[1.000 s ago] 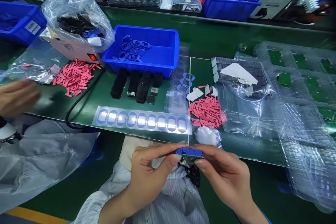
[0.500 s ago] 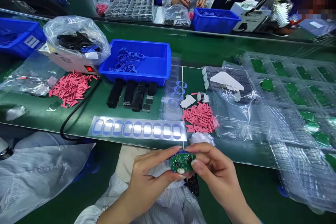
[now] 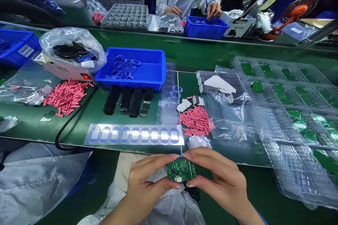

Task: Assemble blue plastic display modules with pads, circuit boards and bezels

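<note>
Below the strip of blue rings (image 3: 134, 134), our left hand (image 3: 144, 190) and right hand (image 3: 219, 177) pinch a small green circuit board (image 3: 181, 169) by its edges, held narrow; we have just turned it over, so its green, component side now faces up.

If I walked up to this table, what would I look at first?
You'd probably look first at the green circuit board at the bottom middle, held between the person's left hand and right hand. Just above it lies a heap of bright pink strips. Further up and to the left, a bright blue plastic bin holds blue oval-shaped pieces.
</note>
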Action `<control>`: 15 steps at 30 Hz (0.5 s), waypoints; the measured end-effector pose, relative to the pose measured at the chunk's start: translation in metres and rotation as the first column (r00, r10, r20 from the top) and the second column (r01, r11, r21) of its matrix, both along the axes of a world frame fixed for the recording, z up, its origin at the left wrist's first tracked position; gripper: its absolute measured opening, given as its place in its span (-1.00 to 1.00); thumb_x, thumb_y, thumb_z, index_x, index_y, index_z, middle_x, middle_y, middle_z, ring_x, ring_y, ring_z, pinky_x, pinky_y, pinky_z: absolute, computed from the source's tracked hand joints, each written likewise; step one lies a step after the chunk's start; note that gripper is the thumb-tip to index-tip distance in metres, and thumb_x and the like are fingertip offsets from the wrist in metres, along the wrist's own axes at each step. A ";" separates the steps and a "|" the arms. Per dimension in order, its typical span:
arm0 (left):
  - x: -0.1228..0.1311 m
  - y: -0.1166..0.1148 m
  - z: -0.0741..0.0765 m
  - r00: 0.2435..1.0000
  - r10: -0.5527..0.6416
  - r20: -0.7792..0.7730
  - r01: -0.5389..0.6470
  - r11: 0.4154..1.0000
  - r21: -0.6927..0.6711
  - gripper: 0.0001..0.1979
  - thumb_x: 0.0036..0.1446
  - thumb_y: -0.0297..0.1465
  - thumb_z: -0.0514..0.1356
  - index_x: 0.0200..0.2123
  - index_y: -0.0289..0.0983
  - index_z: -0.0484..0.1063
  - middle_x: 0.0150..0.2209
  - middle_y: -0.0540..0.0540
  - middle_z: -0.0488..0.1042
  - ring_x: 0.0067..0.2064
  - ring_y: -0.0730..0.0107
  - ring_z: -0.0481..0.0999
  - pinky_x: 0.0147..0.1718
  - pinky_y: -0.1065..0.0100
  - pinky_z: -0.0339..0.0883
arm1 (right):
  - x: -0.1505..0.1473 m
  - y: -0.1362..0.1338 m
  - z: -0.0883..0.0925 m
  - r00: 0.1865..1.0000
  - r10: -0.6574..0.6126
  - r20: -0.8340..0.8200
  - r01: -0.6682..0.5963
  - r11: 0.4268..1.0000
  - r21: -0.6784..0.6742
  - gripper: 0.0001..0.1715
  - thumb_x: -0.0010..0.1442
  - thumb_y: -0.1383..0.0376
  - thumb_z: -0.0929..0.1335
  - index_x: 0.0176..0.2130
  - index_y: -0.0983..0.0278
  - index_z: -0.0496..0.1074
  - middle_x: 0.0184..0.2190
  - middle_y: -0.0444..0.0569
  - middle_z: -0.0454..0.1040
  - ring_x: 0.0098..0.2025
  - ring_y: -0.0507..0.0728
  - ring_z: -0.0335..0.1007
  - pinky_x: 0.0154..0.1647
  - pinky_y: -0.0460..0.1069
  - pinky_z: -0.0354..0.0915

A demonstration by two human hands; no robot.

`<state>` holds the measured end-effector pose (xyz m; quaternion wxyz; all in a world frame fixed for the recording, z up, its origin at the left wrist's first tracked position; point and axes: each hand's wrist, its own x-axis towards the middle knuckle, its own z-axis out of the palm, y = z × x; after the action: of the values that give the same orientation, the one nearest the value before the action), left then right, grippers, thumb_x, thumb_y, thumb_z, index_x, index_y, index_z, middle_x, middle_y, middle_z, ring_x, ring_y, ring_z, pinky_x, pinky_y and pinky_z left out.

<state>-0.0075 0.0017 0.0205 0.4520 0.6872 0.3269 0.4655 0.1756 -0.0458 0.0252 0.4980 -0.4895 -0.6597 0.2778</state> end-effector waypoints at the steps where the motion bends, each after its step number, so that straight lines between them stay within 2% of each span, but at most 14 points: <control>1: 0.000 0.001 0.000 1.000 -0.004 -0.003 0.004 1.000 0.010 -0.63 -0.09 -0.28 0.38 -0.14 -0.09 0.55 -0.31 -0.03 0.67 -0.32 0.29 0.65 -0.30 0.43 0.55 | 0.000 0.000 0.000 1.000 0.001 0.001 -0.001 1.000 0.015 -0.53 0.05 0.26 0.46 -0.01 0.08 0.45 -0.23 -0.03 0.55 -0.26 0.14 0.51 -0.31 -0.01 0.47; 7: 0.001 0.002 0.001 1.000 -0.010 0.014 0.009 0.999 0.049 -0.63 -0.07 -0.28 0.36 -0.12 -0.10 0.54 -0.32 -0.01 0.67 -0.31 0.33 0.65 -0.26 0.46 0.53 | -0.004 0.002 0.001 0.999 -0.003 -0.037 0.004 0.999 0.050 -0.53 0.07 0.25 0.45 0.00 0.09 0.43 -0.26 -0.03 0.51 -0.28 0.13 0.46 -0.33 0.02 0.43; 15: 0.000 0.012 0.001 0.999 -0.030 0.018 0.027 0.992 0.126 -0.65 -0.06 -0.28 0.36 -0.13 -0.12 0.55 -0.34 -0.05 0.67 -0.36 0.27 0.66 -0.33 0.44 0.55 | -0.004 0.009 0.005 1.000 -0.003 -0.016 0.004 0.996 0.087 -0.61 0.12 0.20 0.41 -0.02 0.13 0.45 -0.30 -0.01 0.51 -0.29 0.13 0.47 -0.32 0.01 0.44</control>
<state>-0.0077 0.0134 0.0214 0.4175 0.7142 0.2826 0.4855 0.1718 -0.0367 0.0305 0.5244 -0.4664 -0.6665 0.2515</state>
